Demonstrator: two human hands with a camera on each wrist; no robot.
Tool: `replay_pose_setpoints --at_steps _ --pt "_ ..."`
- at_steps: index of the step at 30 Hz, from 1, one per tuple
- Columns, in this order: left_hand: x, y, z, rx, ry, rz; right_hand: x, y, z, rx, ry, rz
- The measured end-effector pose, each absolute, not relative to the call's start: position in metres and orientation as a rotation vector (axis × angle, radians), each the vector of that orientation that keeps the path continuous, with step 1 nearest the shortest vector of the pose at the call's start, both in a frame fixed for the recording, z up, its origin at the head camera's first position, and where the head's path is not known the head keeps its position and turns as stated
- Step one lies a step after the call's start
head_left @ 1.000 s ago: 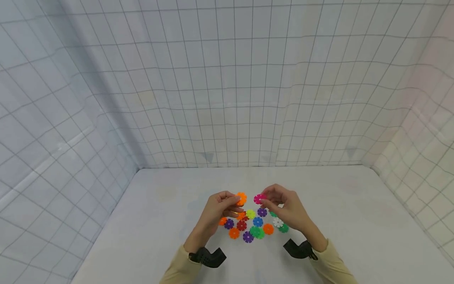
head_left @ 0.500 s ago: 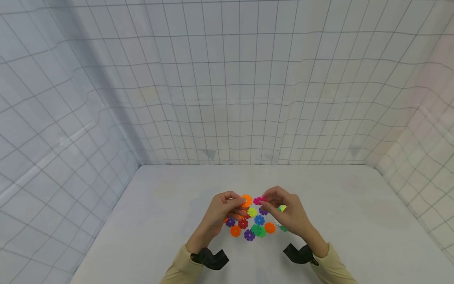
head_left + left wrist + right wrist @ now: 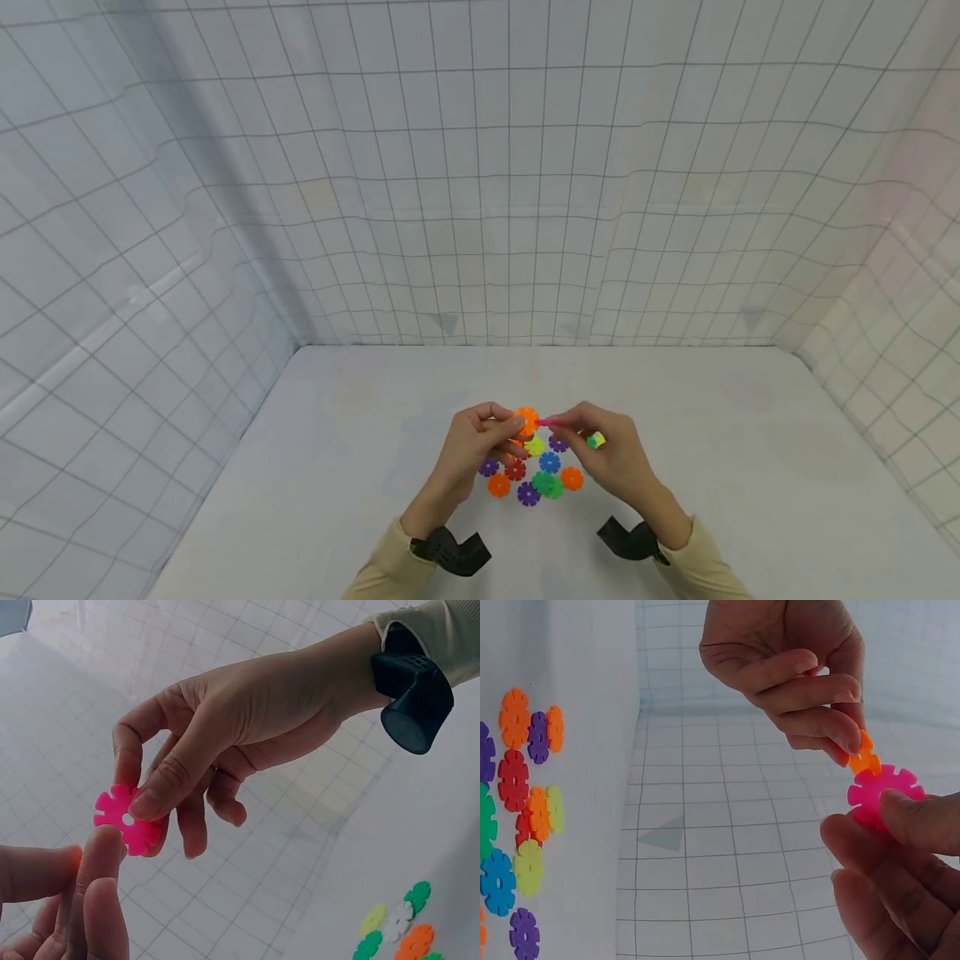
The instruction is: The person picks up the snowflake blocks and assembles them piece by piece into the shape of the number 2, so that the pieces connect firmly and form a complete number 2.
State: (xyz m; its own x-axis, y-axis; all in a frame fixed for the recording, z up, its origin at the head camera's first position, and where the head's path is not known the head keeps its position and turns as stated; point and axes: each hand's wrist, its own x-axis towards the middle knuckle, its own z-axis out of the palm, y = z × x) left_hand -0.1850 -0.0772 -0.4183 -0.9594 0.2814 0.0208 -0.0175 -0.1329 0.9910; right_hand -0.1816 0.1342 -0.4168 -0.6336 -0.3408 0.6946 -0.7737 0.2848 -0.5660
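My left hand (image 3: 472, 442) pinches an orange notched plastic disc (image 3: 531, 417) between thumb and fingers, its flat face toward the head camera. My right hand (image 3: 615, 450) pinches a pink notched disc (image 3: 874, 796) by its rim; the head view shows this one nearly edge-on. Both discs are held up above the table, and their rims meet roughly at right angles in the right wrist view, where the orange disc (image 3: 866, 759) appears as a narrow shape. The left wrist view shows the pink disc (image 3: 112, 811) face-on, the orange one mostly hidden behind fingers.
Below the hands, several loose notched discs lie spread on the white table (image 3: 337, 483), among them a blue disc (image 3: 550, 462), a red disc (image 3: 515, 470) and a purple disc (image 3: 528, 494). Some overlap. A white gridded curtain (image 3: 480, 208) surrounds the table's back and sides.
The two hands have come together, closing the gap between the orange and pink discs. The pink disc has turned from showing its face to nearly edge-on in the head view.
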Motion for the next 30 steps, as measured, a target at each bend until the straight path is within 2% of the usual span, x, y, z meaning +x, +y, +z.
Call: replay_pose_setpoints --at_steps 15,30 --pt "-0.177 -0.072 -0.419 0.29 1.946 2.3 -0.183 0.127 -0.428 1.163 -1.836 1.272" --pt "-0.189 -0.083 -0.42 0.409 2.008 2.043 -0.184 0.137 -0.416 1.049 -2.073 1.346"
